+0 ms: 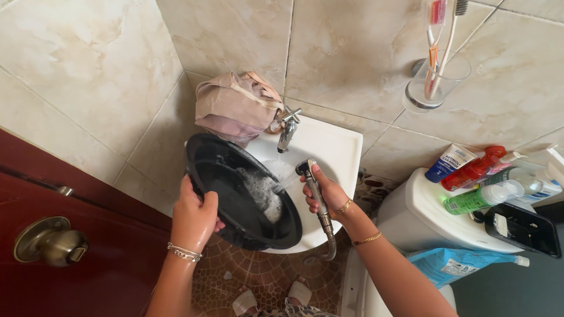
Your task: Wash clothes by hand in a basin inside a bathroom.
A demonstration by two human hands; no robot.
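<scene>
1. A dark red wooden door (70, 235) stands at the far left, with a round, dull brass knob (50, 240).
2. The left hand (192, 216) is clamped on the lower rim of a black basin (238, 191), a bracelet at its wrist. The basin is round, glossy plastic, tilted on edge over the sink, its hollow facing the sprayer, with white suds clinging inside.
3. A bundle of pink and beige cloth (235, 105) sits on the sink's back left corner, against glazed cream tiles.
4. The white sink (329, 147) is smooth ceramic with squared corners; a short chrome tap (288, 126) rises at its back edge.
5. The right hand (330, 194) is closed around the ribbed metal handle of a hand sprayer (314, 188), whose head points at the basin's soapy inside; its hose curls beneath.
6. A clear glass cup (435, 82) on the wall holds toothbrushes (440, 35).
7. On the white toilet tank (423, 217) lie plastic bottles (487, 176) and tubes, red, green, blue and white.
</scene>
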